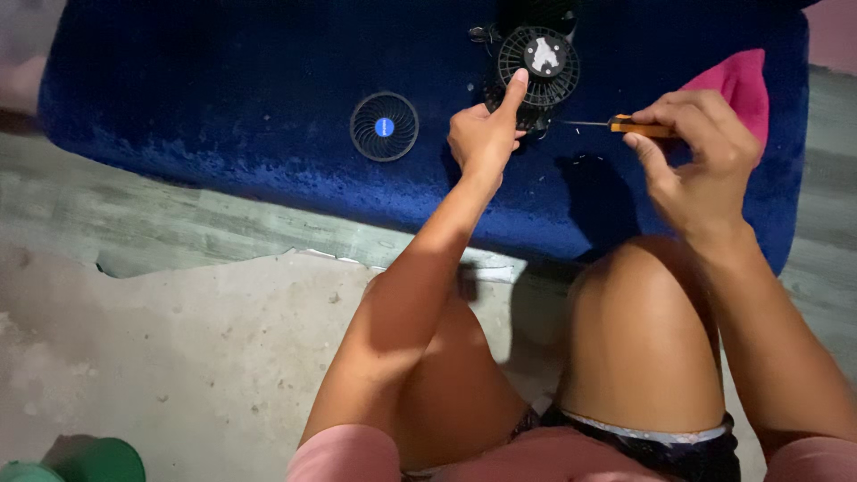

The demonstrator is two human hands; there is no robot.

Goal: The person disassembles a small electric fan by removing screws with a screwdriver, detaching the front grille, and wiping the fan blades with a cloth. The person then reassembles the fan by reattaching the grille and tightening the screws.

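A small black fan [538, 67] lies on a blue velvet cushion [223, 98]. The left hand [486, 134] grasps nothing; loosely curled, it presses its forefinger against the fan's rim. The right hand [701, 156] grips the orange handle of a screwdriver [625, 127], whose thin shaft points at the fan's lower edge. A round black grille [385, 126] with a blue centre lies apart, left of the fan. A pink cloth [745, 85] shows behind the right hand.
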